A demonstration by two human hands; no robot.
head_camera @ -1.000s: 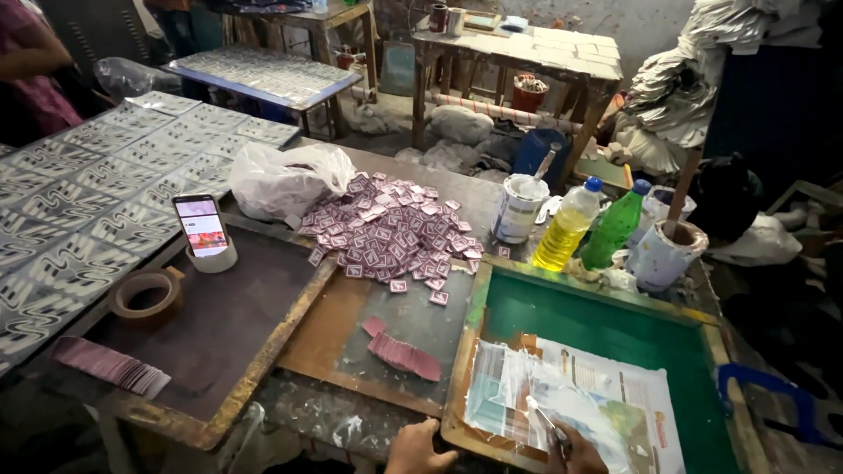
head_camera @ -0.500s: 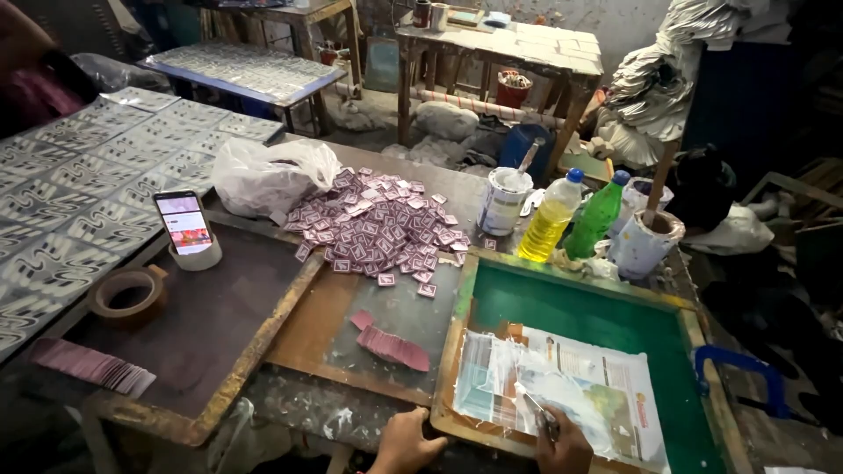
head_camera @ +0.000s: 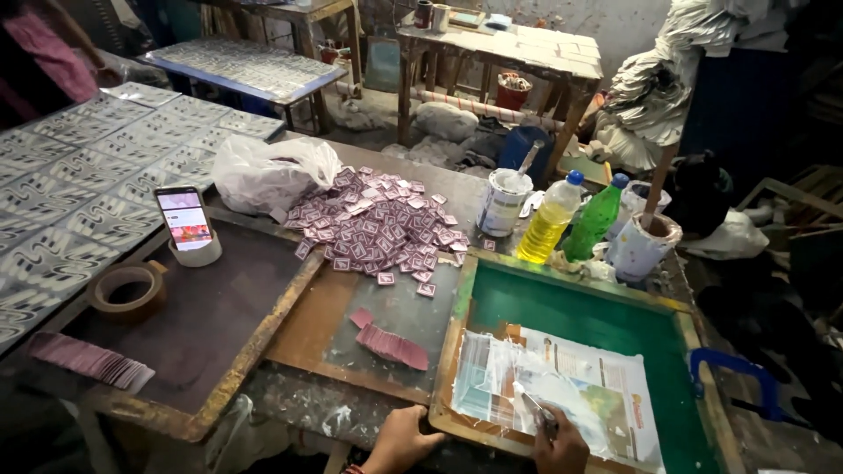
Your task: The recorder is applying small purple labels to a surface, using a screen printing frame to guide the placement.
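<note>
- The green screen frame (head_camera: 575, 303) lies flat on the worktable, at the person's near right. It has a wooden rim and a tight green mesh inside.
- The left hand (head_camera: 399, 439) rests on the near left corner of the frame. Its fingers are curled over the wooden edge and press on it.
- The right hand (head_camera: 560, 448) is closed around a small thin tool (head_camera: 534, 408). It may be a blade or a pen; the view is too blurry to tell. The tip of the tool touches the clear plastic sheet (head_camera: 500, 386) taped on the mesh.
- A printed paper (head_camera: 606, 395) lies under the plastic, so the tool tip sits on top of both.
- The frame looks stiff and fairly light. The wooden rim is the safe place to hold it. The mesh is thin and could tear if poked.
- The plastic sheet looks soft, slippery and crinkly. It likely slides unless a hand holds it flat.
- Just left of the frame lies a fan of pink cards (head_camera: 393, 345) on a grey board.
- Further back sit a heap of small pink tags (head_camera: 378, 228), a white tin (head_camera: 502, 202), a yellow bottle (head_camera: 549, 219) and a green bottle (head_camera: 595, 219).
- A phone (head_camera: 184, 219) stands far to the left, near a tape roll (head_camera: 127, 290).
</note>
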